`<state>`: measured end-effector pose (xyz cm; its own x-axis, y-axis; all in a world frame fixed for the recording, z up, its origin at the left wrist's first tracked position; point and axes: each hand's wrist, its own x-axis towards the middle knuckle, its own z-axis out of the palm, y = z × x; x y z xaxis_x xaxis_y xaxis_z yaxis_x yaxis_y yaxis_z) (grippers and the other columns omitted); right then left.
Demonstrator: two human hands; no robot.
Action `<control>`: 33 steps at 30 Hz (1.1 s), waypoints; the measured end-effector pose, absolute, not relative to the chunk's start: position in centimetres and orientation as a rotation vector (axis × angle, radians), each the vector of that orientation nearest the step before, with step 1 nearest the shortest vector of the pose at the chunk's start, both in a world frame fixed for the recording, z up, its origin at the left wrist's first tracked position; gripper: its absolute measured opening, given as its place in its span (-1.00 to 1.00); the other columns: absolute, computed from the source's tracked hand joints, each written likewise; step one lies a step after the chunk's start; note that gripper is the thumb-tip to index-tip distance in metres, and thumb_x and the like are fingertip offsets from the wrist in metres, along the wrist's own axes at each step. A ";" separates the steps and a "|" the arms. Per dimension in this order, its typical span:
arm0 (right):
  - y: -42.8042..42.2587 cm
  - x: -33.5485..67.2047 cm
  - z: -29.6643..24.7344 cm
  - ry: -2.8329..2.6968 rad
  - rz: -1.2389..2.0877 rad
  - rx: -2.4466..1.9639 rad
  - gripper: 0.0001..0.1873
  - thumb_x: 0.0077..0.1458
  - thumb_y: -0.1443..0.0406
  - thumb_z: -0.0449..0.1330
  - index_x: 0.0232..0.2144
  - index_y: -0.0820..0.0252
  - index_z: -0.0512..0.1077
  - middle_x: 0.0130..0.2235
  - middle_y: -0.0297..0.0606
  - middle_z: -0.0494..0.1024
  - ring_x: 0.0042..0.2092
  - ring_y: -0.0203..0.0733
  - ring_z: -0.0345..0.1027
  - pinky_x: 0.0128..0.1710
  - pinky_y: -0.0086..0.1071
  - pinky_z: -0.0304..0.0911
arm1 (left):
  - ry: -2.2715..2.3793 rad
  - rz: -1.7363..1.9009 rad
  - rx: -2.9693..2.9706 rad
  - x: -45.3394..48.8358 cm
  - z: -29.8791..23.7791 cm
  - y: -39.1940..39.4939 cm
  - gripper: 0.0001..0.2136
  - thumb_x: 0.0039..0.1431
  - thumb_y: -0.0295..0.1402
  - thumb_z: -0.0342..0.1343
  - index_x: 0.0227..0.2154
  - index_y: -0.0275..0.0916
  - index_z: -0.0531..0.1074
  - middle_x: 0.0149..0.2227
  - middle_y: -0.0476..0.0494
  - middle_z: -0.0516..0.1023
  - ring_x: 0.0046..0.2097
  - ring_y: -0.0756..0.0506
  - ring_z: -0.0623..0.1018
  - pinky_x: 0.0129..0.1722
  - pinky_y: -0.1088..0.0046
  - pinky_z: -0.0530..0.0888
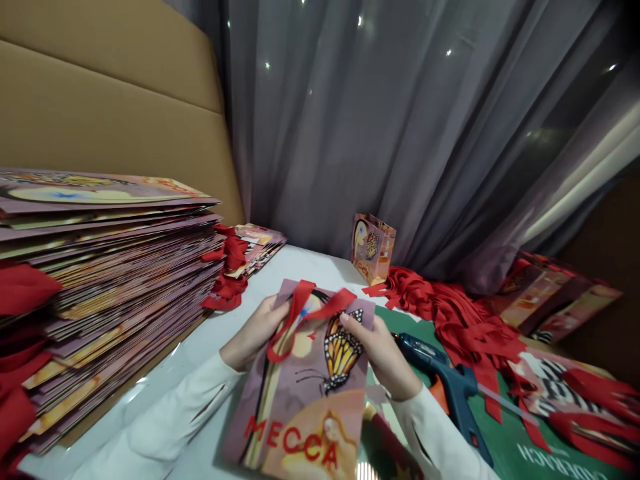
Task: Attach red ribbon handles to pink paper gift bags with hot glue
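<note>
A flat paper gift bag printed with a butterfly and the red word MECCA lies in front of me. A red ribbon handle loops over its top edge. My left hand grips the bag's top left corner, fingers closed on the paper and ribbon. My right hand holds the top right edge, thumb pressed on the front near the ribbon's end. Both sleeves are white.
A tall stack of flat bags with red ribbons fills the left. One small bag stands upright by the grey curtain. Loose red ribbons pile at the right, with a blue glue gun on a green mat and more bags beyond.
</note>
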<state>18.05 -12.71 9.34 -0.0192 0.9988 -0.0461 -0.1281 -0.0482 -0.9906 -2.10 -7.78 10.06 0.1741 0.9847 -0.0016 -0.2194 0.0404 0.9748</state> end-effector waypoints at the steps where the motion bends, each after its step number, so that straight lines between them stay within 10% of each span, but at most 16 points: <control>1: -12.6 18.2 9.4 -1.075 1.303 -1.093 -0.50 -0.09 0.00 0.37 -0.20 0.24 0.53 -0.18 -0.16 0.63 -0.15 -0.03 0.50 -0.13 -0.22 0.38 | 0.900 1.124 1.108 -1.8 10.2 -8.2 -0.57 -0.12 -0.04 0.35 -0.30 -0.31 0.53 -0.34 -0.15 0.64 -0.29 -0.16 0.61 -0.36 0.44 0.53; 12: -14.7 18.0 12.8 -1.301 1.037 -1.054 -0.63 -0.03 0.06 0.33 -0.24 0.16 0.53 -0.17 -0.19 0.61 -0.13 -0.05 0.44 -0.14 -0.25 0.37 | 0.836 1.226 1.394 -3.0 13.9 -10.8 -0.78 -0.03 -0.23 0.32 -0.32 -0.24 0.60 -0.35 -0.08 0.63 -0.28 -0.11 0.57 -0.26 0.49 0.50; 19: -15.8 17.9 14.1 -1.533 0.882 -0.914 -0.69 0.10 0.17 0.23 -0.60 0.19 0.45 -0.57 -0.37 0.40 -0.49 -0.31 0.19 -0.49 -0.47 0.17 | 0.804 1.295 1.678 -3.9 14.5 -12.4 -0.88 0.07 -0.28 0.25 -0.38 -0.18 0.62 -0.44 -0.06 0.60 -0.36 -0.09 0.56 -0.38 0.55 0.47; 29: -15.6 19.2 13.6 -1.312 0.869 -0.850 -0.72 0.10 0.16 0.28 -0.13 0.03 0.59 -0.09 -0.20 0.63 -0.05 0.01 0.50 -0.03 -0.18 0.40 | 0.714 0.867 1.606 -3.8 12.0 -10.5 -0.59 -0.06 -0.23 0.36 -0.10 -0.20 0.53 -0.12 -0.23 0.60 -0.08 -0.32 0.56 -0.15 0.30 0.55; 33: -15.5 19.6 13.3 -1.161 0.847 -0.845 -0.60 0.11 0.11 0.26 -0.01 0.05 0.52 0.02 -0.15 0.57 0.06 0.06 0.43 0.07 -0.10 0.34 | 0.998 1.267 1.958 -3.1 10.7 -9.6 -0.38 0.04 -0.23 0.30 0.18 -0.16 0.28 0.15 -0.30 0.40 0.16 -0.34 0.40 0.12 0.17 0.41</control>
<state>19.61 -15.52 13.32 0.1851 0.8927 0.4109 -0.1186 0.4354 -0.8924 -3.09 -9.61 10.71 0.2632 0.8375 0.4789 0.2691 -0.5405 0.7972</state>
